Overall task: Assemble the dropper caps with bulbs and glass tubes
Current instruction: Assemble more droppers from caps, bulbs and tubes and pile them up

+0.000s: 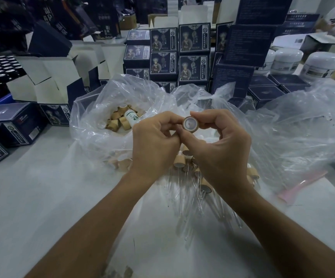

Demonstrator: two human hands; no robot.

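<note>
Stacked dark-blue cartons (163,63) and white jars (323,64) crowd the far edge of a pale, scuffed table (32,197), with a clear plastic bag (94,121) of loose wooden caps (118,121) set toward the middle. Both hands work raised over the table's middle: the right hand (220,149) pinches a wooden dropper cap (190,123) by its rim between thumb and fingers (206,115), open end toward the camera, while the left hand (154,141) curls its fingers against the cap's side (what it pinches, if anything, is hidden). Judged light and rigid, the cap is best gripped by its wooden wall; the glass tubes (192,199) lying beneath on the table look thin, slippery and fragile, and should be held near the upper end.
</note>
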